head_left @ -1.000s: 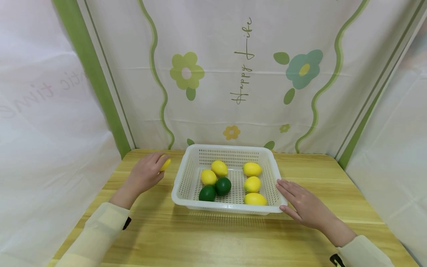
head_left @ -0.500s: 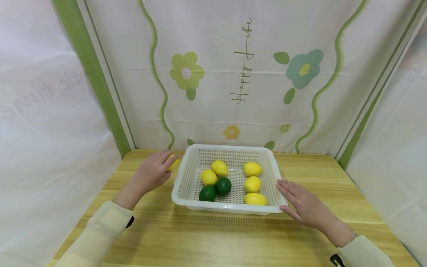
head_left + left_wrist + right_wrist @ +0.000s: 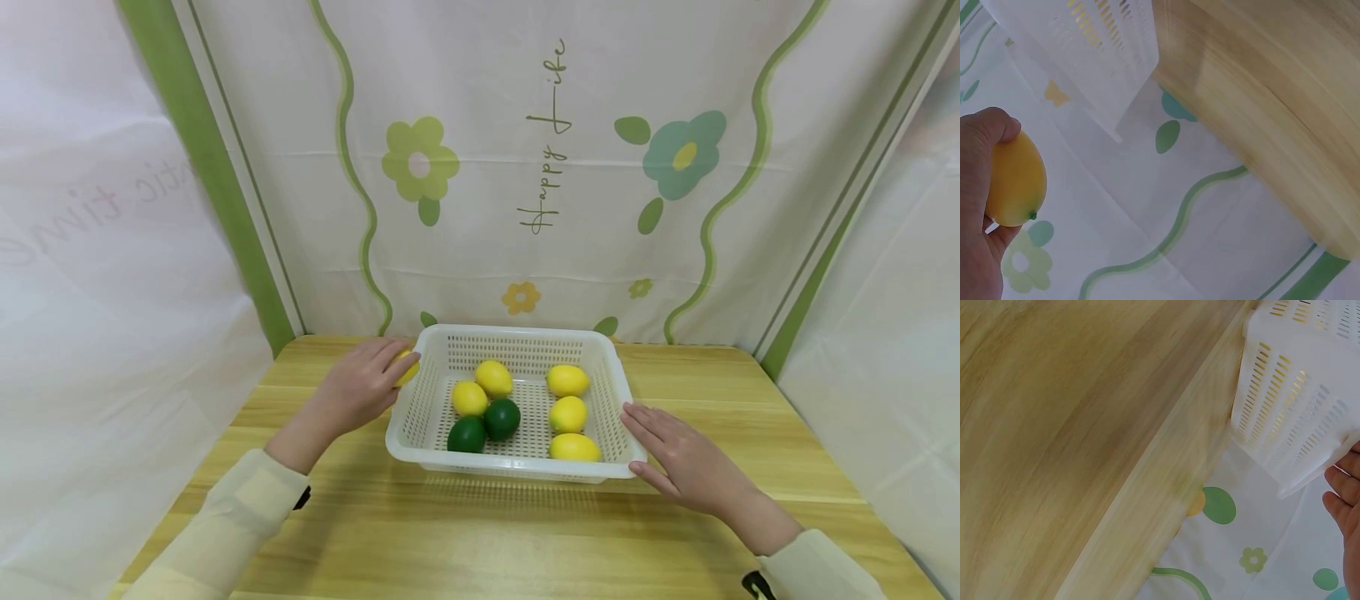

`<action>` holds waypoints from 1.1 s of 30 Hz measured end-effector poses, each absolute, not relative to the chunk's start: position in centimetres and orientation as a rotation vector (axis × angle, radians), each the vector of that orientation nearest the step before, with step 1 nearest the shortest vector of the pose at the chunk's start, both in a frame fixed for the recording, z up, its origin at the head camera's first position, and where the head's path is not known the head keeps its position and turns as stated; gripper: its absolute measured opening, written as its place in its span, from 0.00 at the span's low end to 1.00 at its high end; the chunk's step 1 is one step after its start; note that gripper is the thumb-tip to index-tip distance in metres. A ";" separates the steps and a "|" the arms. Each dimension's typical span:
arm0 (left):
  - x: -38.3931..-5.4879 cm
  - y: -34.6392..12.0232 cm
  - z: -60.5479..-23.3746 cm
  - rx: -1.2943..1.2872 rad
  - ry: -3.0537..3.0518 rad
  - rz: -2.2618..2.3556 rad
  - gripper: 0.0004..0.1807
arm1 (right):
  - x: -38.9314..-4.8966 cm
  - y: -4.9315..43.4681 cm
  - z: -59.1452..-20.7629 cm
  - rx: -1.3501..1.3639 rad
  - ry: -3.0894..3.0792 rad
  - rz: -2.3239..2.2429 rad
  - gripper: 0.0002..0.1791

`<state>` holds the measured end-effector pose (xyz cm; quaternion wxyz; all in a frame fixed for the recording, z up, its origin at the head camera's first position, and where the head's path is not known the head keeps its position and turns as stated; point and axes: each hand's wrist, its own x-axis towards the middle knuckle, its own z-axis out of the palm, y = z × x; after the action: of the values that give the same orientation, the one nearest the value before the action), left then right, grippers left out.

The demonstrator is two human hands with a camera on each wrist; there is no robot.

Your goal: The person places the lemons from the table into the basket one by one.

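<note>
My left hand (image 3: 362, 383) grips a yellow lemon (image 3: 1020, 179) at the left rim of the white slotted basket (image 3: 517, 467). In the left wrist view the thumb lies over the lemon's top and its green-tipped end points down. My right hand (image 3: 686, 458) rests with extended fingers against the basket's right rim. Inside the basket, two lemons (image 3: 493, 378) and two dark green fruits (image 3: 502, 419) cluster on the left side. Along the right side three more lemons (image 3: 567, 415) lie in a column.
The basket stands on a wooden table (image 3: 480, 542) close to its back edge. Behind it hangs a white curtain (image 3: 480, 208) printed with flowers and lettering. More white fabric (image 3: 112, 292) hangs along the left and right sides.
My left hand has moved to the right with the lemon, from over the table at the left up to the basket's left rim. The right hand and basket have stayed put.
</note>
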<state>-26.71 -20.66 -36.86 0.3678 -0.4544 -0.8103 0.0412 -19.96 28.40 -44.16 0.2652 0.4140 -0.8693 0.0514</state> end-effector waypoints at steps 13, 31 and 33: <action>-26.8 -18.7 -36.9 -1.241 -2.068 0.155 0.28 | -20.0 28.4 -44.2 1.117 -2.345 0.164 0.38; -26.6 -16.4 -37.1 -1.316 -2.081 0.292 0.25 | -20.1 28.3 -44.2 1.115 -2.349 0.169 0.37; -26.6 -16.2 -37.2 -1.329 -2.086 0.296 0.24 | -20.1 28.3 -44.2 1.116 -2.347 0.170 0.38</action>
<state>-26.61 -16.16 -37.16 0.3198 -0.5055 -0.7934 0.1124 -20.08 28.34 -44.24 0.2654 0.4133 -0.8688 0.0631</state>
